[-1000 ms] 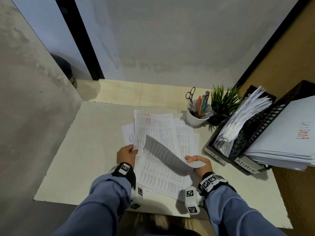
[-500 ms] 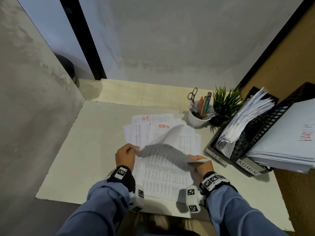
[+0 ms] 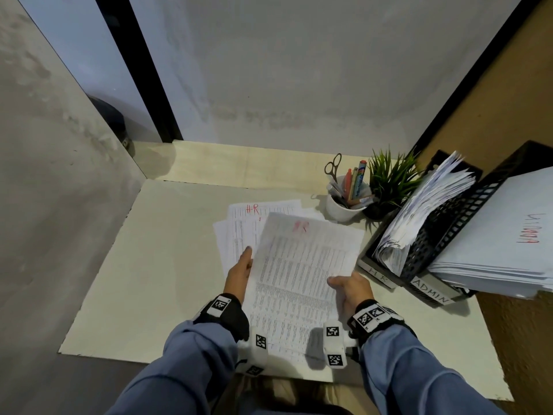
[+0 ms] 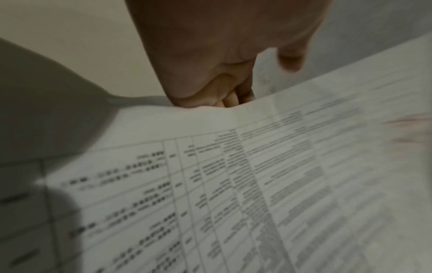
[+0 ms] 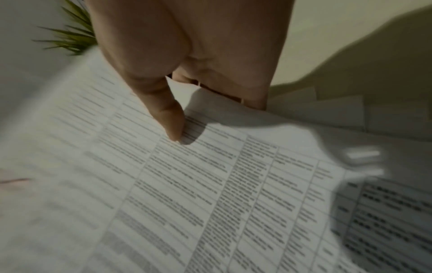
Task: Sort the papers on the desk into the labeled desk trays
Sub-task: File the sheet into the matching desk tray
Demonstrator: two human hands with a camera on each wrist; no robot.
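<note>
I hold one printed sheet (image 3: 302,265) with "HR" in red at its top, lifted flat over the paper pile (image 3: 239,232) on the desk. My left hand (image 3: 241,269) grips its left edge, fingers (image 4: 230,98) curled under the paper. My right hand (image 3: 348,287) pinches the right edge, with the thumb (image 5: 171,122) on top and the fingers beneath. The pile's top visible sheet is also marked "HR". At the right stand two black mesh trays: the HR tray (image 3: 377,273), holding leaning papers, and the ADMIN tray (image 3: 432,292), under a thick white stack.
A white cup (image 3: 341,209) with scissors and pens and a small green plant (image 3: 389,187) stand behind the pile, next to the trays. A grey wall closes the desk's left side. The desk's front edge (image 3: 179,356) runs just below my wrists.
The sheet, bent and mid-turn between my hands before, is now flat and face up, showing its red "HR". It hides the pile's "ADMIN" sheet seen half a second ago.
</note>
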